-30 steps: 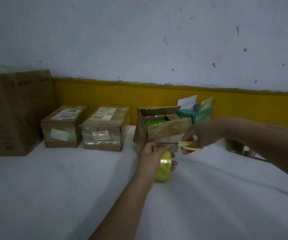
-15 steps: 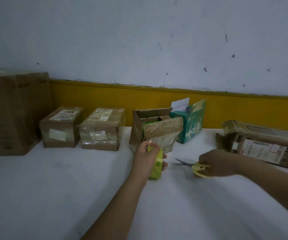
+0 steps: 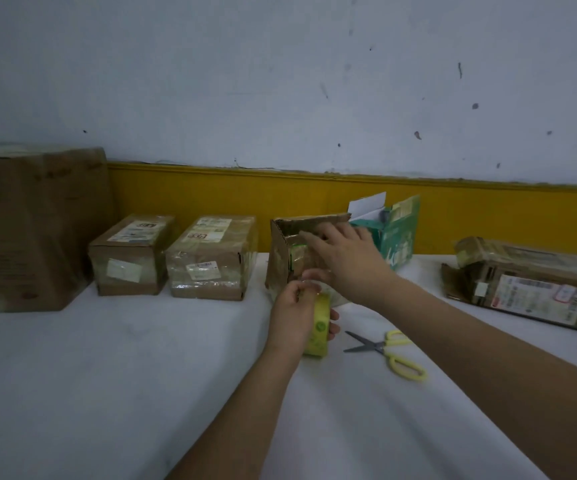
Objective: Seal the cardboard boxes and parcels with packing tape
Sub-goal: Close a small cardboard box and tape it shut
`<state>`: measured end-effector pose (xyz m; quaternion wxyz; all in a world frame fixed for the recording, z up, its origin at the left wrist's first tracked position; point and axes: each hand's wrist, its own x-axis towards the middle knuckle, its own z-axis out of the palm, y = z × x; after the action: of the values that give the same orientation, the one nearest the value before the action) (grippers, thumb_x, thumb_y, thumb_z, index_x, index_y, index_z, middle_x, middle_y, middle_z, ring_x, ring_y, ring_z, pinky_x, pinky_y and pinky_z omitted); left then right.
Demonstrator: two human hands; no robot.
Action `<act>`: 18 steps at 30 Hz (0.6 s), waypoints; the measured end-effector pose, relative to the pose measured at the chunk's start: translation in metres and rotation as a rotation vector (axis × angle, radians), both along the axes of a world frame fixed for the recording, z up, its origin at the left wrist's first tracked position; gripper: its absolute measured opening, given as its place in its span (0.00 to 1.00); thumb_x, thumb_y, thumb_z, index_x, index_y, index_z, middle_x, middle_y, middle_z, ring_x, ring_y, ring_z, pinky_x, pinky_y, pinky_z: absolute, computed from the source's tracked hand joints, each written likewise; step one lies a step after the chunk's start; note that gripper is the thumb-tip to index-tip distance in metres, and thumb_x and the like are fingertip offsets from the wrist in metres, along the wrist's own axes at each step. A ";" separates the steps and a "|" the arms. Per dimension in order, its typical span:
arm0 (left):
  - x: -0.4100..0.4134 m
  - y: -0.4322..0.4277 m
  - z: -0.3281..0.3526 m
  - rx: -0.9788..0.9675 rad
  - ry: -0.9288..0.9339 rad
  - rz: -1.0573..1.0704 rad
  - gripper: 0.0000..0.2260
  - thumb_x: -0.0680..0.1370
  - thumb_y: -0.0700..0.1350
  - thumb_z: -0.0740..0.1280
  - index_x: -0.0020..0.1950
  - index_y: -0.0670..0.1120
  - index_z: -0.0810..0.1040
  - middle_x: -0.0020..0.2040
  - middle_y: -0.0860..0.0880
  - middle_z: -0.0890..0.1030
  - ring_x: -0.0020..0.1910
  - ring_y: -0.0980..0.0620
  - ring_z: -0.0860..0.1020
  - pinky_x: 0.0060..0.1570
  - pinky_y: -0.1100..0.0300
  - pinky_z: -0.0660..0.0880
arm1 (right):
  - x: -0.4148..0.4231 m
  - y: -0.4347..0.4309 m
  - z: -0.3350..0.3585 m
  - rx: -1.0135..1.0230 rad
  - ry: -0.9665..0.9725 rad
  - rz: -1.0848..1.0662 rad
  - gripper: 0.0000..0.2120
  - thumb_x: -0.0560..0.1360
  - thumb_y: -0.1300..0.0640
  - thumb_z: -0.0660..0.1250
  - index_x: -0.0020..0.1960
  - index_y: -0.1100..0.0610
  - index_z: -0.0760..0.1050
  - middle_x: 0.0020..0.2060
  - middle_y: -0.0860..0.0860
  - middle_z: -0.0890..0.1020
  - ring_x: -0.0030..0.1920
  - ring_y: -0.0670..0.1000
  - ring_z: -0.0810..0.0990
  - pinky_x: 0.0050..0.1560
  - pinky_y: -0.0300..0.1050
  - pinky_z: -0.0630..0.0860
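Cardboard box point(image 3: 277, 259): right hand point(image 3: 349, 265) flat, fingers straight, pressing front flap; left hand point(image 3: 292, 315) grips tape roll point(image 3: 320, 329).

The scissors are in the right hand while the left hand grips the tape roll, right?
No. The head view shows the scissors lying on the table, the right hand on the cardboard box. The left hand does grip the tape roll.
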<state>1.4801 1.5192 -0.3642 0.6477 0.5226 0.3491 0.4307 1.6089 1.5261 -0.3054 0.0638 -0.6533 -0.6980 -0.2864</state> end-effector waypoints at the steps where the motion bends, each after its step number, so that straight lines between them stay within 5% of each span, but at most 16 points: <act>1: 0.000 -0.001 0.000 0.017 0.025 0.006 0.09 0.84 0.45 0.58 0.58 0.42 0.74 0.34 0.40 0.81 0.24 0.48 0.78 0.25 0.61 0.75 | 0.001 0.009 -0.005 -0.034 0.044 -0.010 0.32 0.78 0.34 0.57 0.77 0.47 0.58 0.72 0.50 0.69 0.71 0.57 0.66 0.69 0.57 0.62; 6: 0.002 -0.006 0.000 0.043 0.096 0.021 0.08 0.84 0.45 0.57 0.56 0.43 0.74 0.31 0.43 0.80 0.23 0.50 0.78 0.25 0.61 0.76 | 0.001 0.031 -0.011 -0.128 0.252 -0.047 0.28 0.81 0.39 0.56 0.78 0.48 0.58 0.75 0.49 0.65 0.74 0.58 0.62 0.72 0.58 0.58; 11: -0.015 -0.002 0.015 0.033 0.009 0.013 0.11 0.84 0.44 0.54 0.55 0.45 0.74 0.34 0.39 0.81 0.26 0.45 0.78 0.28 0.60 0.76 | -0.001 0.009 0.000 0.168 0.533 0.228 0.16 0.81 0.45 0.60 0.62 0.52 0.78 0.60 0.49 0.78 0.61 0.51 0.74 0.60 0.51 0.72; 15: -0.047 -0.005 0.027 0.092 -0.007 0.029 0.10 0.84 0.43 0.53 0.56 0.44 0.73 0.33 0.40 0.81 0.27 0.43 0.78 0.32 0.57 0.75 | -0.027 -0.025 0.015 -0.064 0.654 0.317 0.21 0.75 0.38 0.65 0.59 0.51 0.81 0.56 0.46 0.81 0.56 0.45 0.78 0.58 0.43 0.74; 18: -0.082 -0.020 0.037 0.135 0.034 0.027 0.06 0.84 0.41 0.56 0.55 0.42 0.71 0.33 0.40 0.81 0.27 0.43 0.77 0.32 0.55 0.74 | -0.065 -0.038 0.017 -0.151 0.725 0.307 0.09 0.74 0.47 0.72 0.50 0.50 0.84 0.42 0.44 0.84 0.41 0.38 0.80 0.42 0.33 0.76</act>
<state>1.3986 1.4989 -0.3275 0.5991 0.5674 0.3374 0.4531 1.5438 1.4878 -0.2886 0.2995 -0.6030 -0.7388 0.0277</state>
